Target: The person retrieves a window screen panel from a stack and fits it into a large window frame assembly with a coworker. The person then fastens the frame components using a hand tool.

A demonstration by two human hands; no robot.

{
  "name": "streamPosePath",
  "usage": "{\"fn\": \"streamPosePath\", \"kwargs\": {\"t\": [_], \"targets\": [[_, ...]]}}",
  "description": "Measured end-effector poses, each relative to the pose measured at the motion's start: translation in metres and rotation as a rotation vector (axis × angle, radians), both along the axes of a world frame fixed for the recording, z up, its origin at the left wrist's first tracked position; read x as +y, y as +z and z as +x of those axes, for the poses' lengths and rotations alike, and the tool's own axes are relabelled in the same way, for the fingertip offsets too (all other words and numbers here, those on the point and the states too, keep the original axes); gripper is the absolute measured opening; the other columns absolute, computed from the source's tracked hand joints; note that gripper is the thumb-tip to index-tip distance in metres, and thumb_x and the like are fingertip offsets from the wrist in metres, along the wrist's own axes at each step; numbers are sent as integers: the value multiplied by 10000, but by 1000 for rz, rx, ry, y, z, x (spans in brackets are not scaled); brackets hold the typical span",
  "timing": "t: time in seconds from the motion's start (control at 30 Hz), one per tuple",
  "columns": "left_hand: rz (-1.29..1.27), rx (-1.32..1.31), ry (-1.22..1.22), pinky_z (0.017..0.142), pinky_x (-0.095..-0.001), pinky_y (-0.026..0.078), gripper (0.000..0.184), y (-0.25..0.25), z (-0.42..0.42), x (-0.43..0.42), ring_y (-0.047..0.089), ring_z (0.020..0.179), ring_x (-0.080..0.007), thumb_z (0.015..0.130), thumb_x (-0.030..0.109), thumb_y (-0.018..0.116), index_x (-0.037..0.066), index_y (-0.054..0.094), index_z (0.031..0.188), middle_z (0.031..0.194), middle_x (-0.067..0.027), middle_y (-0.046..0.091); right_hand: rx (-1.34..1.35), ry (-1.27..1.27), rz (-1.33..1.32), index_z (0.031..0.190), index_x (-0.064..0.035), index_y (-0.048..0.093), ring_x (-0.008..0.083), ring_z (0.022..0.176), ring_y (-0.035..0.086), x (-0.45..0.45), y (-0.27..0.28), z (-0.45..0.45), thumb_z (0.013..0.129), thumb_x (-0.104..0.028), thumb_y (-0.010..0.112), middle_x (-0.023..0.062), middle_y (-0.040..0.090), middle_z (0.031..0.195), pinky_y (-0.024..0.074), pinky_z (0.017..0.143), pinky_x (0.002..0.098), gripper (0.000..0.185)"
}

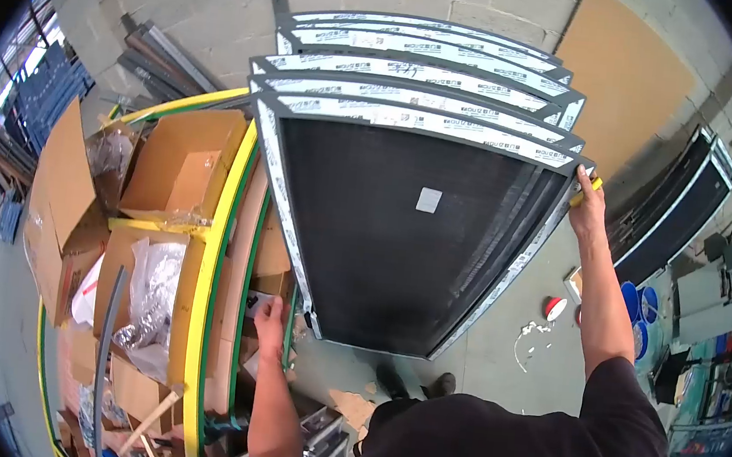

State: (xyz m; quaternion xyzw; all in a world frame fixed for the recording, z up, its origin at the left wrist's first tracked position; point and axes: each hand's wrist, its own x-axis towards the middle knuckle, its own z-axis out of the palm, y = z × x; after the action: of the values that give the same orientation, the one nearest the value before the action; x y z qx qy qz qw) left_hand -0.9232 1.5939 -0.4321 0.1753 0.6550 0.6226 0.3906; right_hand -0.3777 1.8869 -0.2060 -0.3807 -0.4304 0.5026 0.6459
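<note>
Several framed dark mesh panels [383, 230] with printed white tape on their edges lean in a stack against the block wall. My right hand [589, 206] grips the front panel's upper right corner, with a yellow object [586, 192] held against the palm; what it is I cannot make out. A small white label [429, 200] sits on the front mesh. My left hand [269, 320] is beside the shelf, left of the panel's lower left edge. Its fingers look curled, and whether they hold something small is unclear.
At left stands a yellow and green rack [199, 327] with open cardboard boxes [183, 158] and plastic wrap. A brown board [622, 86] and more panels [676, 210] lean at right. Blue buckets [630, 300], a red and white roll [556, 309] and white scraps are on the floor.
</note>
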Motion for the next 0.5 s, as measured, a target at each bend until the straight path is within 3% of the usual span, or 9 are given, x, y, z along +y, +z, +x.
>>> {"fn": "streamPosePath", "kwargs": {"t": [0.03,0.07,0.2,0.43,0.5], "targets": [[3,21,-71,632,-222,420,266,22,-10,17,545,745,-77,948,288,592,26,625,976,845,-2,615,-10,-14,-6,1194,-70,551,162,1072,553,-2,1,-1,876,-252,695,34,606,1142,416,964,335,393],[54,108,-67,772,-258,465,323,32,-17,37,582,861,-127,952,298,584,-1,622,1071,943,-46,629,8,-20,-25,1191,-70,555,161,1071,549,-5,3,-3,878,-259,695,35,605,1142,410,967,329,392],[121,366,-87,1036,-337,355,486,112,-30,112,491,1181,-221,964,306,557,-59,501,1280,1264,-151,532,10,-23,-27,1157,-68,578,143,1047,556,-12,6,-2,875,-251,700,31,622,1111,410,958,309,357],[354,388,-84,1071,-349,316,585,155,-48,199,434,1262,-250,980,368,509,-53,389,1367,1356,-190,454,-9,-8,-49,1114,-103,573,129,1012,576,-12,11,-5,897,-259,673,0,630,1063,421,932,298,285],[354,359,-85,1046,-339,335,571,162,-44,207,464,1209,-227,987,402,482,-53,442,1329,1298,-167,507,-14,-7,-57,1110,-102,573,127,1010,571,-14,14,-6,899,-265,670,-2,627,1058,414,933,296,285]]}}
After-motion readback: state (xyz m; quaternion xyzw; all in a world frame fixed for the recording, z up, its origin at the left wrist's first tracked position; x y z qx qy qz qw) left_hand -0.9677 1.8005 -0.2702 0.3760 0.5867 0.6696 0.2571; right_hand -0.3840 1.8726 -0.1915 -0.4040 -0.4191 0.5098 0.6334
